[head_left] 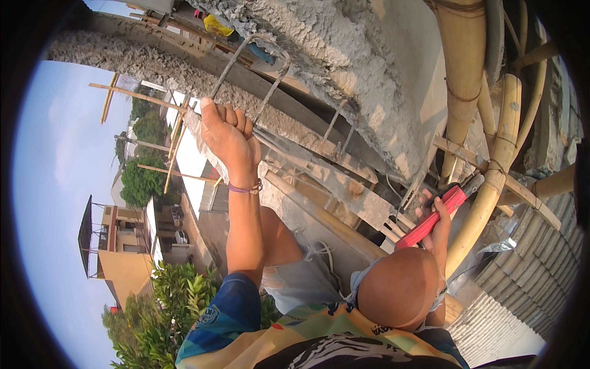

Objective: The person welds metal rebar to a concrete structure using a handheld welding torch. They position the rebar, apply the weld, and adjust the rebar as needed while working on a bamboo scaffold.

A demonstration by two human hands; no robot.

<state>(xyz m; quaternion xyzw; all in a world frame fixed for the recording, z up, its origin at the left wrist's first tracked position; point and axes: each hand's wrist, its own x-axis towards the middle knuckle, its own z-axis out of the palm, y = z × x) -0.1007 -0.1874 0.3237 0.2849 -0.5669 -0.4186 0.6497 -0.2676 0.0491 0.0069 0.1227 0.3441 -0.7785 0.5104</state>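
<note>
My left hand [228, 134] is raised and closed around the lower part of a bent steel bar [270, 86], a U-shaped loop that sticks out by the rough concrete. A thin band circles the left wrist. Farther right and lower, my right hand [437, 224] is wrapped around a long red tool [433, 216]. The tool lies at a slant close to my bare knee [396, 289], its upper end dark beside a bamboo pole [485, 215]. Its exact kind I cannot make out, and the knee partly hides the right forearm.
Rough concrete [344, 55] rises above my hands, with short steel bars [334, 121] jutting out. Bamboo scaffolding [464, 67] stands at the right over corrugated roofing [528, 258]. A person in yellow [216, 26] is at the top. Houses [126, 246] and trees [147, 178] lie far below left.
</note>
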